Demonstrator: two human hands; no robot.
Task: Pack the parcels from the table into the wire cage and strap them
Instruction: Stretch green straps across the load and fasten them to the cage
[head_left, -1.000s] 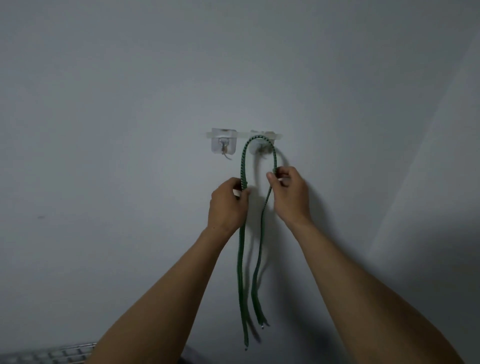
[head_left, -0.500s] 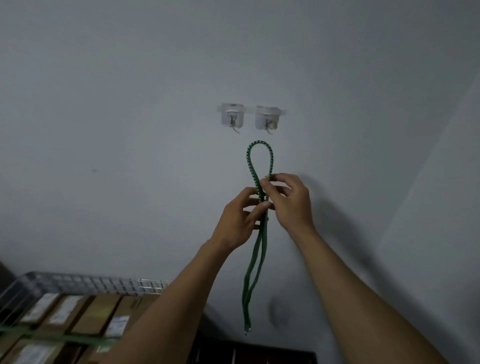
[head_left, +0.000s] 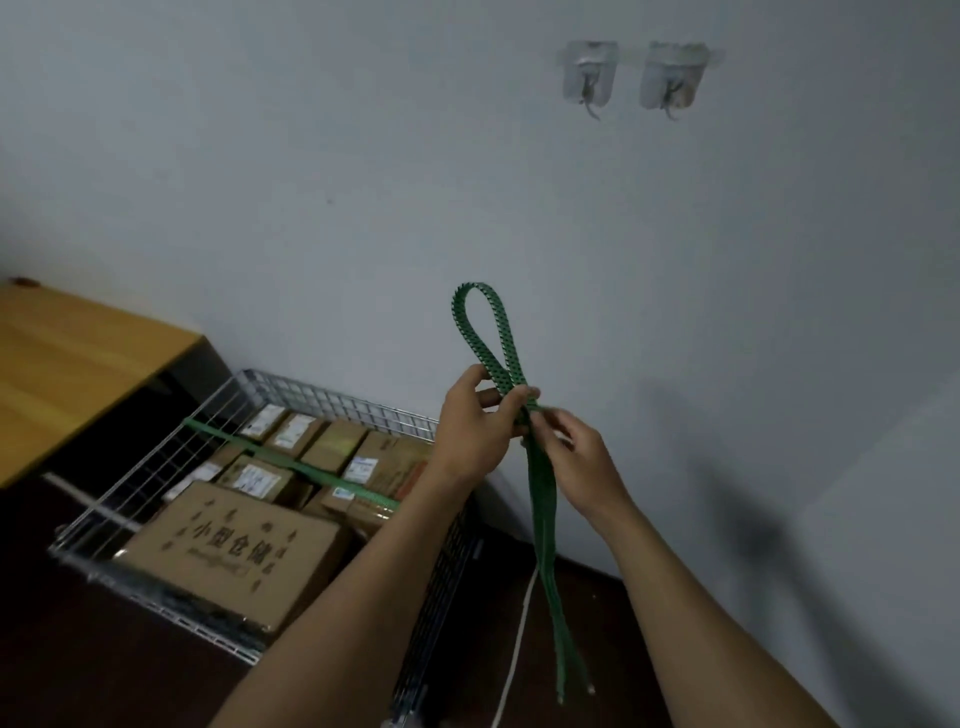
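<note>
Wooden table (head_left: 78, 364) beside cage (head_left: 332, 402), hooks (head_left: 589, 73) above strap (head_left: 543, 519)

Parcels (head_left: 236, 553) in wire cage (head_left: 332, 400) — table (head_left: 78, 364) to its left, wall hooks (head_left: 589, 73) above, strap (head_left: 540, 493) right of the cage.

The strap (head_left: 542, 499) was green, with a pale dotted pattern along its loop. The boxes (head_left: 228, 551) were brown with white labels; the cage (head_left: 332, 400) was a silver grid, the table (head_left: 67, 364) yellow-orange, the wall (head_left: 363, 182) pale grey.
</note>
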